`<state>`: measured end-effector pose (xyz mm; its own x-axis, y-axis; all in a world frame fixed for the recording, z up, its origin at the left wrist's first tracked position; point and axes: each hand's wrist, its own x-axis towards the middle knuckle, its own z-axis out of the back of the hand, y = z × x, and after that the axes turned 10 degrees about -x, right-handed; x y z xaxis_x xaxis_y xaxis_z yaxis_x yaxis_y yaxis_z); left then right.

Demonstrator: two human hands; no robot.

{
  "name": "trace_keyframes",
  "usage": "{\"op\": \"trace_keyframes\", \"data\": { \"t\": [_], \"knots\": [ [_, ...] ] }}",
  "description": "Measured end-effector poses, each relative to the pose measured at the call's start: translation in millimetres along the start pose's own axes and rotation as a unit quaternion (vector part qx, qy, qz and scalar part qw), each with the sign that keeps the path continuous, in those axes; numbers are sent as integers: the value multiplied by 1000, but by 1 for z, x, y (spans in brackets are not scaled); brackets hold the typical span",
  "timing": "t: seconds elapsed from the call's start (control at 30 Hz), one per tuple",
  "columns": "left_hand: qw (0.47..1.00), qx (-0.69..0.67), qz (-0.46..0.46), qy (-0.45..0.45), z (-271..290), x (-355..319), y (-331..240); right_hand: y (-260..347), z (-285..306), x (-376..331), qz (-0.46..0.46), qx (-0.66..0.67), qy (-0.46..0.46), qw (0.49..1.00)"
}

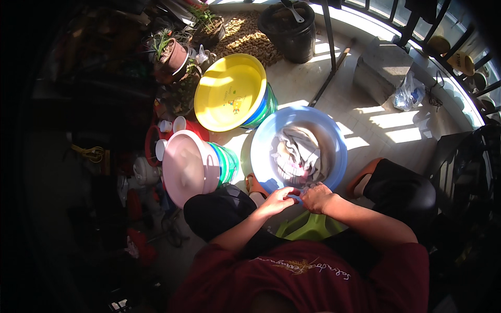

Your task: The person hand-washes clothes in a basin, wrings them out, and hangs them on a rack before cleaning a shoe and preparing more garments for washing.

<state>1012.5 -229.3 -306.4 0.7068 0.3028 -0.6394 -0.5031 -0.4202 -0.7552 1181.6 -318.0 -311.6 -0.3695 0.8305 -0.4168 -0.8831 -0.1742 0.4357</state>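
Note:
A light blue basin [339, 151] stands on the floor between my feet. Crumpled wet cloth [298, 154], pale with dark stripes and a patch of pink, lies in the water inside it. Over the basin's near rim, my left hand [281, 201] has its fingers curled toward the right. Close beside it, my right hand [316, 198] is closed in a fist, knuckles up. What the two hands grip, if anything, is too small and hidden to make out. Below my hands shows a green plastic stool [312, 228].
A yellow basin [229, 88] and a pink basin [188, 169] rest on striped buckets to the left. Farther off are a black bucket [295, 44], potted plants [175, 56], a grey block [383, 68] and a plastic bag [408, 94]. A dark pole [329, 78] lies beyond the blue basin.

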Motion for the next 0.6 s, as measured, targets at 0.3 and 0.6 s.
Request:
{"op": "trace_keyframes", "data": {
  "t": [0.3, 0.6],
  "knots": [
    [998, 47, 1, 29, 36, 10, -23, -13, 1, -5, -17, 26, 33, 999],
    [982, 145, -26, 119, 13, 19, -27, -26, -19, -2, -18, 12, -15, 1000]
  ]
}}
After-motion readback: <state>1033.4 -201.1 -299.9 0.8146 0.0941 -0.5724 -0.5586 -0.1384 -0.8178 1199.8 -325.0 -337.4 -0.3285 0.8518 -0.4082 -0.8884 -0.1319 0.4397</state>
